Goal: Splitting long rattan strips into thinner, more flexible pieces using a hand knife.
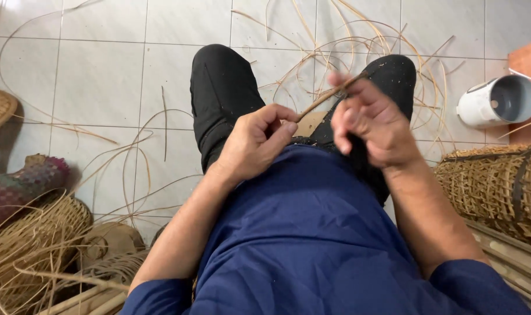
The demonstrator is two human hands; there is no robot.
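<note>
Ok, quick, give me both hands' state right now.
Left hand: closed, fingers pinching the near end of a thin cane strip.
Right hand: closed on the same strip farther along, slightly blurred.

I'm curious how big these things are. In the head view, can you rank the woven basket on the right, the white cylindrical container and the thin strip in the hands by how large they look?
1. Woven basket, partly cut off by the frame edge.
2. White cylindrical container.
3. Thin strip, pinched between the left hand and right hand; long but very slender. It is nearer the camera, so true sizes stay unsure.
</note>
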